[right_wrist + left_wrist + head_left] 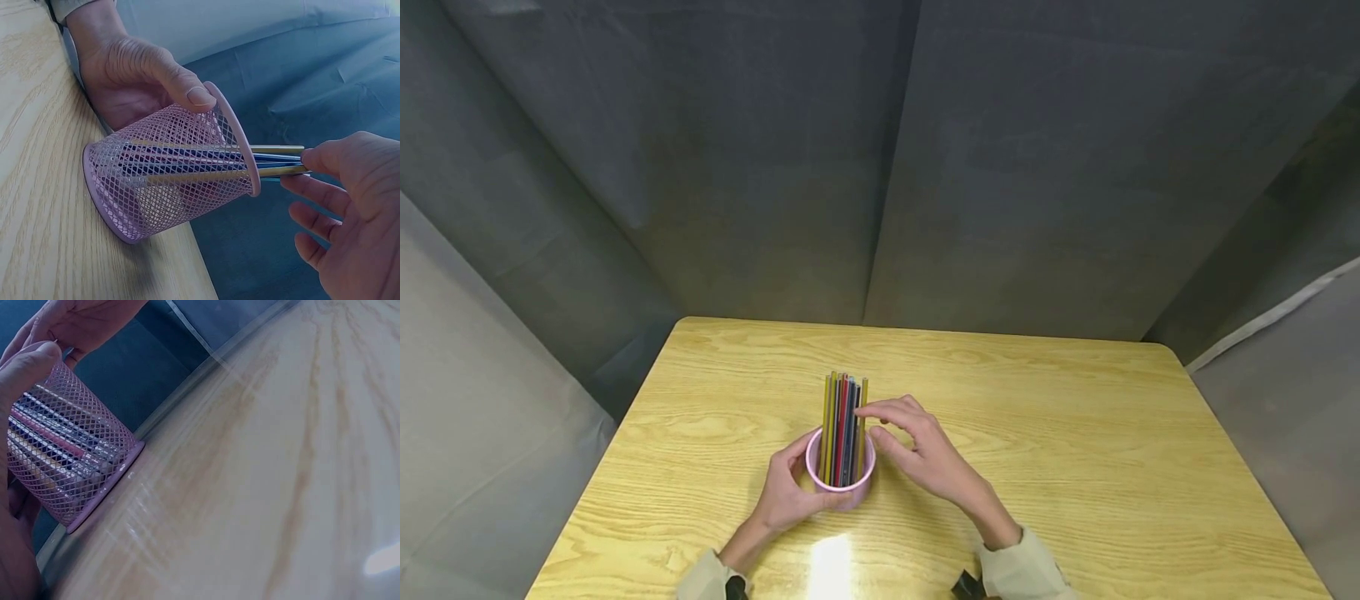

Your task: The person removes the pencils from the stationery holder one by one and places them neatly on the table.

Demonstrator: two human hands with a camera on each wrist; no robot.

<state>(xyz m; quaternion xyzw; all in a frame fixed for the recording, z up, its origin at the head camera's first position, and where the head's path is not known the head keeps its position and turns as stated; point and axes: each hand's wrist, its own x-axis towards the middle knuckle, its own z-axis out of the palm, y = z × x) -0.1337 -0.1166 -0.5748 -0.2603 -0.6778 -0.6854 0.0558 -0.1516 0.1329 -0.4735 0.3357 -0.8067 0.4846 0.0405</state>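
Observation:
A pink mesh pencil cup [863, 493] stands on the wooden table, holding a bundle of pencils [841, 429] in yellow, red, blue and black. Around its left and near side my left hand [786, 493] grips the cup; the thumb [199, 97] lies near the rim in the right wrist view. My right hand [928, 454] is at the pencils' upper right, its index fingertip overlapping their top parts and its thumb a little lower, apart from the index finger. The other fingers [312, 219] are loosely bent beside the pencil ends.
The pale wood-grain table [1112, 450] extends around the cup. Dark grey curtains [760, 167] hang behind its far edge, with lighter cloth [482, 417] at the left side. Glare [830, 567] shows on the table near the front.

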